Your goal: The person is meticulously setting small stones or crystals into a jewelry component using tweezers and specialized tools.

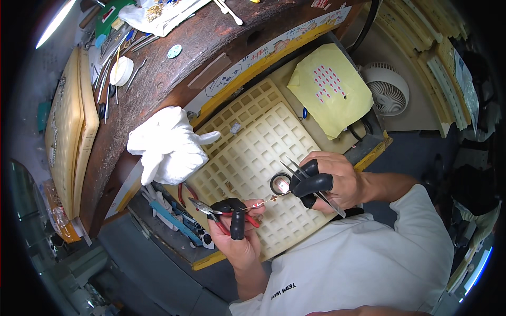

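My left hand, with black finger covers, is closed round red-handled pliers whose metal jaws point up and left. Its thumb and fingertips also pinch one end of a thin, shiny jewellery chain with small reddish bits. The chain stretches toward my right hand, which also wears black finger covers and grips steel tweezers. The tweezers' tips stick out up and left, apart. Beside the right fingers is a round black-rimmed lens, brightly lit inside; I cannot tell what supports it.
Pale gridded trays lie beneath my hands in a drawer. A white cloth glove hangs at the bench edge. Yellow paper with pink pieces and a white fan are right. Blue-handled tools sit left; cotton swabs lie on the bench.
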A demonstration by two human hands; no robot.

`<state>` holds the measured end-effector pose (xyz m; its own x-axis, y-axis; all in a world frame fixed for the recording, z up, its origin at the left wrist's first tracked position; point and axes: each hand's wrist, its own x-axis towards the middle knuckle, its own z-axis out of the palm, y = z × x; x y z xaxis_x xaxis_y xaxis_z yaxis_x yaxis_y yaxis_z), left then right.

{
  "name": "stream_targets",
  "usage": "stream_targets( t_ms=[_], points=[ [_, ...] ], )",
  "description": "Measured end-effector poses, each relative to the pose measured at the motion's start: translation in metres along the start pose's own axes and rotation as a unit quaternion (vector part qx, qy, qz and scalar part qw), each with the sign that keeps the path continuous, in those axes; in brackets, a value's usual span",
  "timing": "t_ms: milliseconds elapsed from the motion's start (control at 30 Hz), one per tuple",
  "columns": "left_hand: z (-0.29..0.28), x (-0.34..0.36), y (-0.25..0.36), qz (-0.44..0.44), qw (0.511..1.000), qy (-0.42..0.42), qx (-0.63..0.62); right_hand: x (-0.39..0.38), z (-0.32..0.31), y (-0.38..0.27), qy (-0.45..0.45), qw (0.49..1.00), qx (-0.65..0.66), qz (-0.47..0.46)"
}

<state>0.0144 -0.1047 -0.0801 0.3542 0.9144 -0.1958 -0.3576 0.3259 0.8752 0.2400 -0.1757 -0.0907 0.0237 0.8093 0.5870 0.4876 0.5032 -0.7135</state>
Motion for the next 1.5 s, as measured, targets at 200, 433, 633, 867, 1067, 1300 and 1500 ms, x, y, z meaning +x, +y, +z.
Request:
stream_targets(
  t_ms=[200, 433, 633, 867, 1067, 1300, 1500],
  points=[
    [0.0004, -0.0003, 0.0006, 0.002, 1.000, 0.002, 0.005, -0.0006, -0.0001, -0.0003, 0.000, 1.000, 0.000, 0.003],
    [-0.0011, -0.0004, 0.0009, -0.006, 1.000, -0.003, 0.003, -0.0005, -0.0011, -0.0009, -0.007, 1.000, -0.004, 0.004],
    [-0.0012, 0.0001, -0.0001, -0.009, 1.000, -0.001, 0.005, -0.0020, -0.0003, 0.0009, -0.002, 1.000, -0.003, -0.001],
    [-0.0023, 0.0012, -0.0007, 0.019, 1.000, -0.020, 0.011, -0.0002, -0.0012, -0.0001, 0.002, 1.000, -0.001, -0.002],
    [-0.0018, -0.0002, -0.0007, 0.040, 0.999, -0.020, 0.027, -0.0002, -0.0008, -0.0001, -0.001, 1.000, 0.006, -0.016],
    [-0.0024, -0.0015, 0.0001, 0.042, 0.998, -0.014, 0.043, -0.0021, -0.0004, -0.0002, -0.001, 1.000, 0.008, -0.025],
    [-0.0028, -0.0016, -0.0009, 0.047, 0.998, -0.020, 0.039, -0.0019, -0.0012, 0.0002, -0.004, 1.000, 0.007, -0.026]
  ],
)
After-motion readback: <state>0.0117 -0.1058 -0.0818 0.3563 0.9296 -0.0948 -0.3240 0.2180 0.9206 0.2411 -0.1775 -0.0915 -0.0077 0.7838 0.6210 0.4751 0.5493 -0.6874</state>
